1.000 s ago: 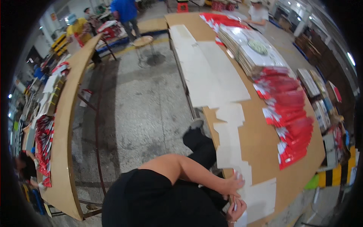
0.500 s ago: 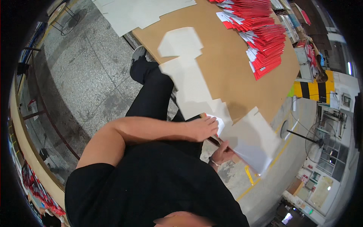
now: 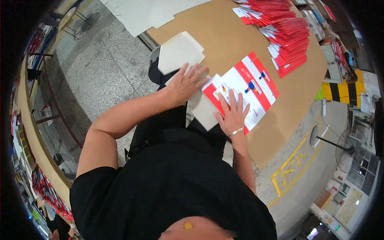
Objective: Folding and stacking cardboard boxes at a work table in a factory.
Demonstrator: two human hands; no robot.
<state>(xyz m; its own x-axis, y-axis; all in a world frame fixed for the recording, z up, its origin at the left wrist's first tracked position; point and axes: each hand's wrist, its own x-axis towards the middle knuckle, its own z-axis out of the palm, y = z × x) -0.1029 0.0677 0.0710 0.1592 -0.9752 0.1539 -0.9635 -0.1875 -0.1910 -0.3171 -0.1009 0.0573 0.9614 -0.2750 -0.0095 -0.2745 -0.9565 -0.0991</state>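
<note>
A flat carton blank lies across the near left edge of the table. Its plain off-white inner side point(image 3: 180, 52) faces up at the far end, while a folded-over panel point(image 3: 262, 102) shows its red and white printed face. My left hand point(image 3: 186, 85) rests on the plain part by the fold, fingers stretched out. On the printed panel lies my right hand point(image 3: 233, 114), palm down with its fingers spread. Part of the near plain section hangs over the table edge above my legs.
Stacked red and white folded cartons point(image 3: 286, 44) fan out on the brown tabletop point(image 3: 224, 36) at the far right. More plain blanks point(image 3: 148, 14) lie at the far left. A standing fan point(image 3: 344, 148) is on the right, and a stool point(image 3: 69, 19) stands far left.
The blank's near right end has been folded over, so its printed face now shows. My left hand has moved away and left; my right hand has come up from the edge onto the panel.
</note>
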